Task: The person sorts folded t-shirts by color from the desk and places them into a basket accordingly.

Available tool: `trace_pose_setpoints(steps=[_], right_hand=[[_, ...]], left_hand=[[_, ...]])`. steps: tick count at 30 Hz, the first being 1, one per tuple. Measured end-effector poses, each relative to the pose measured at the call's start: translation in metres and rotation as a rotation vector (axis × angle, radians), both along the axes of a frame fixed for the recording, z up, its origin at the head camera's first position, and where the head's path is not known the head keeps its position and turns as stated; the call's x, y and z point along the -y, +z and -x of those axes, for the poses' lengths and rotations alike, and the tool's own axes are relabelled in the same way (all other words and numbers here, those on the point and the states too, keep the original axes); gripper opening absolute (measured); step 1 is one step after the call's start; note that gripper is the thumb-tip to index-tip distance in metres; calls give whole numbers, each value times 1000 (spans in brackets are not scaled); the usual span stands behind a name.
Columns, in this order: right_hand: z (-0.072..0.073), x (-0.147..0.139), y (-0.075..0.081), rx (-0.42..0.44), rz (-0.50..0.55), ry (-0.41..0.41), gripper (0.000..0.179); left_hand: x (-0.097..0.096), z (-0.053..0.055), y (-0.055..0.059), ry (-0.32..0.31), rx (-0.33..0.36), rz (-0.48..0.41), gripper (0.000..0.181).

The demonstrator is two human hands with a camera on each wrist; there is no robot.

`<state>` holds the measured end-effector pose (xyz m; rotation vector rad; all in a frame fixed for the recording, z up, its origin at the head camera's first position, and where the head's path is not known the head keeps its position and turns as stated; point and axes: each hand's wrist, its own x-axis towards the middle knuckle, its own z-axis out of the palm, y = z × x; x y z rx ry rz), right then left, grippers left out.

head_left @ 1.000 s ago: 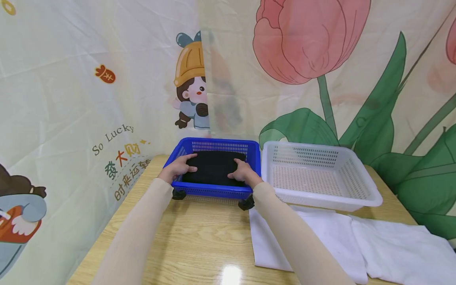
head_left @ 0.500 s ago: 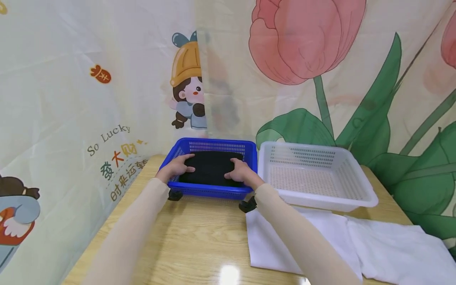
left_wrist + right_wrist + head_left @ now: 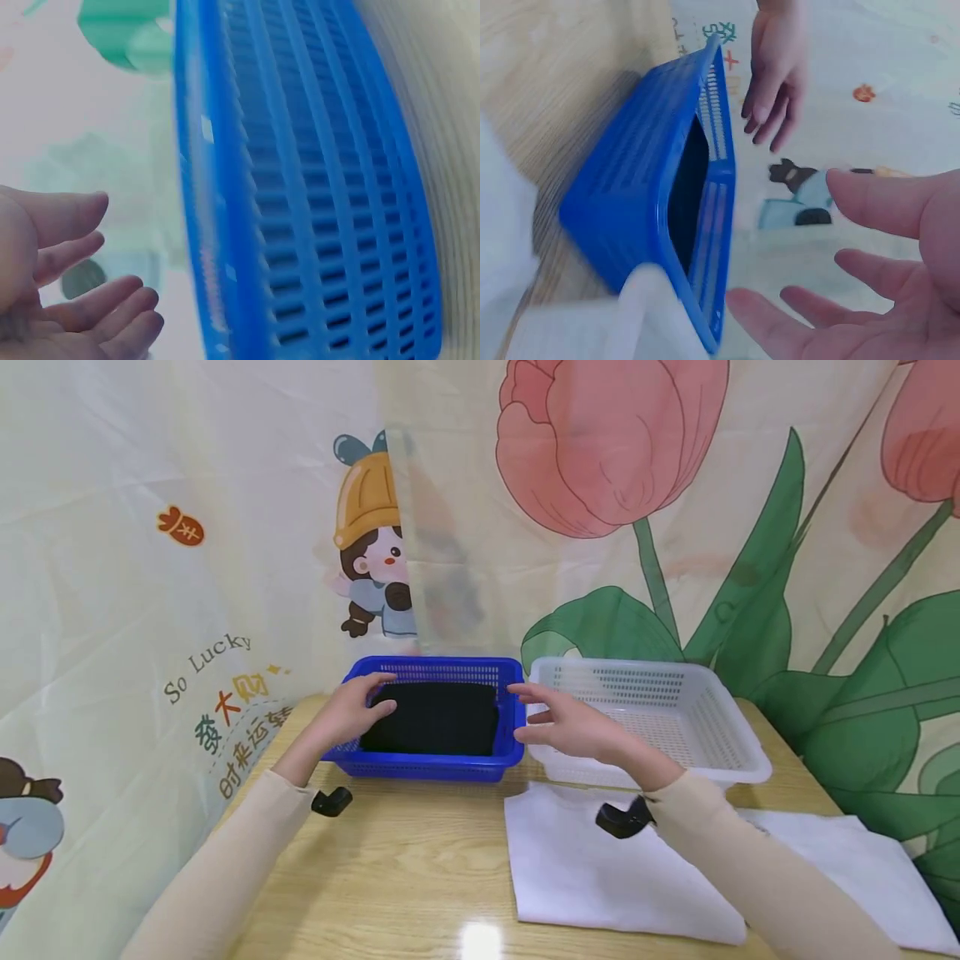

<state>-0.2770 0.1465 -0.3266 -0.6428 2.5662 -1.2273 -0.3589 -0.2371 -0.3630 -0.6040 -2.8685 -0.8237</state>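
Observation:
A folded black cloth (image 3: 431, 718) lies flat inside the blue plastic basket (image 3: 427, 768), which stands at the back left of the table. My left hand (image 3: 348, 714) is raised over the basket's left rim, fingers extended and holding nothing. Between the blue basket and the white basket (image 3: 738, 752), my right hand (image 3: 573, 727) hovers with its fingers spread, also holding nothing. In the left wrist view the hand (image 3: 82, 292) is apart from the basket wall (image 3: 322, 195). The right wrist view shows both hands above the rim of the blue basket (image 3: 622, 172).
Two folded white cloths lie at the front right: one white cloth (image 3: 592, 868) before the white basket, the other white cloth (image 3: 847, 852) farther right, partly under my right sleeve. A printed curtain (image 3: 465, 527) hangs right behind the wooden table (image 3: 390, 877).
Both hands have let go of the black cloth and risen out of the blue basket. The right hand has moved right, toward the white basket. The head view has turned slightly right.

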Motion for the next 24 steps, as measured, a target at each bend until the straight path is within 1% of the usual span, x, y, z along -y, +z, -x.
trace_pose_setpoints(steps=[3,6,9,11,13,15,17,20,21,24], right_hand=[[-20,-29,4,-34,-9,0,72],[-40,-57,2,-54,-10,-1,72],[-59,-87,-4,-54,11,-11,72],[-71,-107,-11,-62,30,-23,71],[-82,-126,-18,-55,44,-51,69],[-92,-145,-26,-42,57,-81,69],[-101,-162,-34,-22,57,-105,69],[-112,-183,-47,14,31,-152,69],[-115,-189,-51,24,14,-166,69],[-123,-204,-63,74,-32,-213,70]], left_hand=[[-8,-25,9,-31,-12,-73,53],[-20,-50,13,-69,-4,-151,52],[-33,-72,12,-116,3,-224,49],[-42,-86,8,-151,14,-266,47],[-50,-99,1,-195,42,-301,45],[-58,-111,-5,-239,91,-327,43],[-67,-120,-13,-285,142,-334,41],[-80,-129,-26,-336,218,-333,39],[-85,-130,-30,-353,242,-337,39],[-98,-133,-44,-376,323,-357,40]])
